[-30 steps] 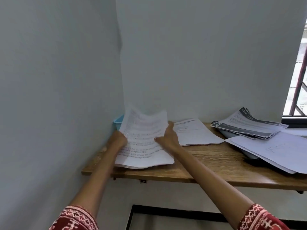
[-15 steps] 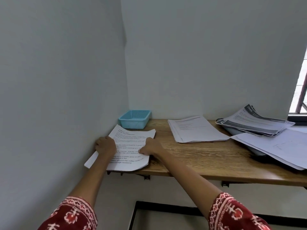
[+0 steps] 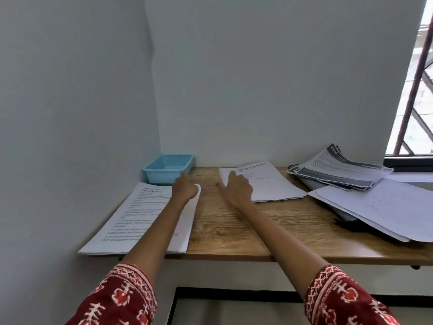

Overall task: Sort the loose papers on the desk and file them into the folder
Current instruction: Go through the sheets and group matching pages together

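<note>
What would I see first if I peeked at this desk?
Two bare arms in red patterned sleeves reaching over a wooden desk. The left hand sits over a printed paper stack by the wall; the right hand reaches the middle stack. A blue basket waits in the corner.

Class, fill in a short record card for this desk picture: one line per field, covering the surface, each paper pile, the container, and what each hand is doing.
Surface: wooden desk against a corner of white walls
Left pile: printed sheets, lying flat at the desk's left end, overhanging the front edge
Middle pile: white sheets
Right piles: grey-banded sheets on top of larger white sheets
Container: blue basket in the back left corner
Left hand: over the left pile's far corner, no grip
Right hand: reaching onto the middle pile, fingers relaxed
</note>
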{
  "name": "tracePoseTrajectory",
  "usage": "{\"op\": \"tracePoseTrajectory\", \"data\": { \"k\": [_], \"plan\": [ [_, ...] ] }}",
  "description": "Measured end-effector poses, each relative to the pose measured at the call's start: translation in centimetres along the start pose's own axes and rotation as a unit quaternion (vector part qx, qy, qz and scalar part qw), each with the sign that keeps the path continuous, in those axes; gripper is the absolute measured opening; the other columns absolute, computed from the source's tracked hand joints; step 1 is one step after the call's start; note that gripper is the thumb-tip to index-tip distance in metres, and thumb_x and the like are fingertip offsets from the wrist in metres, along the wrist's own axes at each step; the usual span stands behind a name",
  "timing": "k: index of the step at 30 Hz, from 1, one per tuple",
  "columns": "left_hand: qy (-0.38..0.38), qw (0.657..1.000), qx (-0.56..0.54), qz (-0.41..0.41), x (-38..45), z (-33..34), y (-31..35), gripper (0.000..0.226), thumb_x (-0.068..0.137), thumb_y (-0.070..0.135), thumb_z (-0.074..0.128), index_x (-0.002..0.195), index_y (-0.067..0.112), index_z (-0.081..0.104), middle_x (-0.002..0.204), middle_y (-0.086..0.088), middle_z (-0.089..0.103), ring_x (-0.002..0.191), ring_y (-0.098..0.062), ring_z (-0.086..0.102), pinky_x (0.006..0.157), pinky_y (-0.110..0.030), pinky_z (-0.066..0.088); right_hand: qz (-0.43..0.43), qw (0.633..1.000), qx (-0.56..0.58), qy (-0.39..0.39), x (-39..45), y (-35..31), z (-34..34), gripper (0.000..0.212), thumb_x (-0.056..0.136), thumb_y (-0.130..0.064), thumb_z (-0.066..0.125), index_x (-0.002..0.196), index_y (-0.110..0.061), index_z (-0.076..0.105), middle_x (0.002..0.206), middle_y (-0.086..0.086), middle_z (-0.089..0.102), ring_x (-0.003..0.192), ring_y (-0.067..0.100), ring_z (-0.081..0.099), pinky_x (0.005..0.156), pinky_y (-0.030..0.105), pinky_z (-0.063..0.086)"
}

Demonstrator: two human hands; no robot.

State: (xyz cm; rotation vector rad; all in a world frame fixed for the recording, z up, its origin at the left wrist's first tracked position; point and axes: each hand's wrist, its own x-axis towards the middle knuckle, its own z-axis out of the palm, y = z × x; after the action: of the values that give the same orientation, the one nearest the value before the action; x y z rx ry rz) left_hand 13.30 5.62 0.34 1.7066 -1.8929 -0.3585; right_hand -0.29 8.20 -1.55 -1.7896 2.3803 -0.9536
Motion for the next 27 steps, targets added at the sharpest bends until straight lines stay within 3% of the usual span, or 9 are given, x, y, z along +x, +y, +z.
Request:
{"op": "tracePoseTrajectory", "data": {
  "k": [3, 7, 12, 16, 22, 27],
  "plan": [
    [-0.055, 0.994, -0.091, -0.015, 1.1, 2.9, 3.9, 0.038, 0.092, 0.003, 0.043, 0.129, -0.005, 0.043, 0.133, -0.020, 0.049, 0.120, -0.031, 0.049, 0.097, -0.032, 0.042, 0.014, 0.999, -0.012, 0.049, 2.1, 4.4, -0.5, 0.052, 0.098, -0.048, 0.040, 0.129, -0.007, 0.045, 0.125, 0.016, 0.052, 0.116, 0.030, 0.048, 0.089, 0.039, 0.042],
    [-0.093, 0.987, -0.122, -0.051, 2.8, 7.0, 6.7, 0.037, 0.089, 0.011, 0.051, 0.123, -0.005, 0.052, 0.126, -0.020, 0.056, 0.113, -0.031, 0.055, 0.090, -0.033, 0.046, 0.043, 0.993, -0.027, 0.107, 4.5, 9.2, -0.8, 0.043, 0.099, -0.043, 0.038, 0.125, -0.009, 0.049, 0.124, 0.012, 0.055, 0.115, 0.028, 0.049, 0.091, 0.037, 0.037],
    [-0.032, 0.993, -0.085, -0.079, 5.0, 9.7, 7.4, 0.053, 0.090, 0.016, 0.056, 0.135, -0.002, 0.035, 0.133, -0.018, 0.050, 0.119, -0.032, 0.052, 0.090, -0.035, 0.045, 0.164, 0.983, -0.073, 0.023, 8.0, 12.9, -0.7, 0.068, 0.095, -0.059, 0.031, 0.140, -0.007, 0.035, 0.141, 0.019, 0.043, 0.129, 0.035, 0.038, 0.106, 0.046, 0.026],
    [-0.028, 0.996, -0.042, -0.068, 7.0, 10.1, 7.2, 0.042, 0.091, 0.019, 0.055, 0.127, -0.003, 0.049, 0.128, -0.019, 0.055, 0.116, -0.033, 0.054, 0.089, -0.034, 0.045, 0.233, 0.966, -0.114, 0.002, 10.0, 14.3, -1.1, 0.077, 0.091, -0.067, 0.033, 0.139, -0.007, 0.035, 0.143, 0.022, 0.038, 0.131, 0.038, 0.033, 0.105, 0.047, 0.026],
    [-0.049, 0.995, -0.077, -0.046, 8.7, 10.3, 7.6, 0.035, 0.093, 0.018, 0.048, 0.120, -0.003, 0.053, 0.120, -0.018, 0.059, 0.108, -0.031, 0.058, 0.080, -0.031, 0.046, 0.219, 0.969, -0.114, 0.020, 11.2, 14.8, -1.0, 0.075, 0.089, -0.065, 0.040, 0.133, -0.004, 0.040, 0.138, 0.020, 0.044, 0.127, 0.035, 0.037, 0.102, 0.043, 0.029],
    [-0.060, 0.992, -0.104, -0.039, 8.5, 10.2, 7.2, 0.034, 0.091, 0.013, 0.048, 0.120, -0.004, 0.054, 0.120, -0.018, 0.059, 0.106, -0.032, 0.057, 0.075, -0.030, 0.044, 0.218, 0.971, -0.097, -0.017, 11.5, 13.7, -0.9, 0.082, 0.081, -0.066, 0.054, 0.134, -0.005, 0.039, 0.139, 0.017, 0.043, 0.129, 0.035, 0.037, 0.102, 0.044, 0.032]
  ]
}}
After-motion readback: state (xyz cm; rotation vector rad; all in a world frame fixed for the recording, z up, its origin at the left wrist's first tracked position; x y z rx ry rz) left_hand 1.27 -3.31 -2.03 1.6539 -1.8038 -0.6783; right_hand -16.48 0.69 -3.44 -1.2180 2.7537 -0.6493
